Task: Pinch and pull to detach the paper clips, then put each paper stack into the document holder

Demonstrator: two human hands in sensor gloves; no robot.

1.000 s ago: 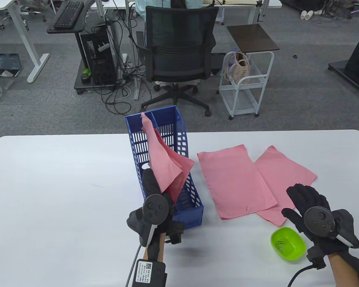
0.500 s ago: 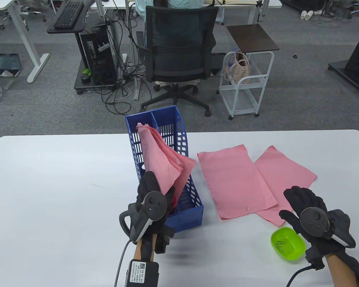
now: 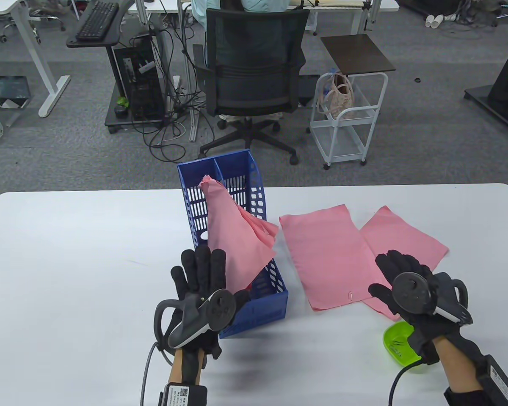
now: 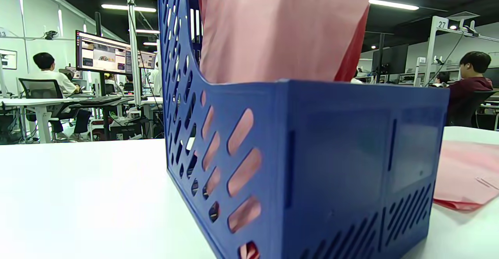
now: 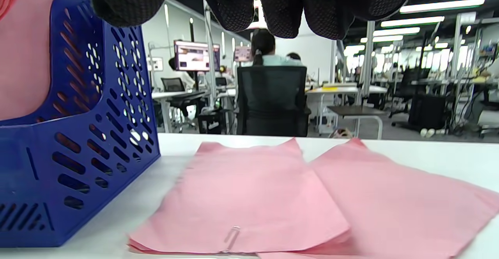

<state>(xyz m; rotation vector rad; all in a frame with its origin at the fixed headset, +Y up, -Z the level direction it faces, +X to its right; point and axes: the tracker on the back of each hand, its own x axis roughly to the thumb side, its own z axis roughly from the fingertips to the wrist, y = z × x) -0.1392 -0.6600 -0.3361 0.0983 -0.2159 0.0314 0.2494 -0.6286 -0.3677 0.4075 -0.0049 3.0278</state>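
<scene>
Flanking the clipped paper stack (image 3: 334,253): document holder (image 3: 260,306), green bowl (image 3: 396,342).

Left hand (image 3: 199,281) raised with straight spread fingers (image 3: 204,260); right hand (image 3: 406,287) hovers flat, holding nothing

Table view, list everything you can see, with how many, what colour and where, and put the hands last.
document holder: one, blue, table centre.
paper stack in holder: one, pink, standing in the holder and sticking out over its top.
paper stacks on table: two, pink, flat right of the holder, overlapping; the nearer-left one lies on top.
paper clip: one, silvery, on the near edge of the top flat stack.
bowl: one, green, near right, loose clips inside, partly under the right hand.
table: one, white.
office chair: one, black, beyond the table.
cart: one, white, right of the chair.
left hand: one, black glove, fingers spread beside the holder.
right hand: one, black glove, over the flat stacks.
</scene>
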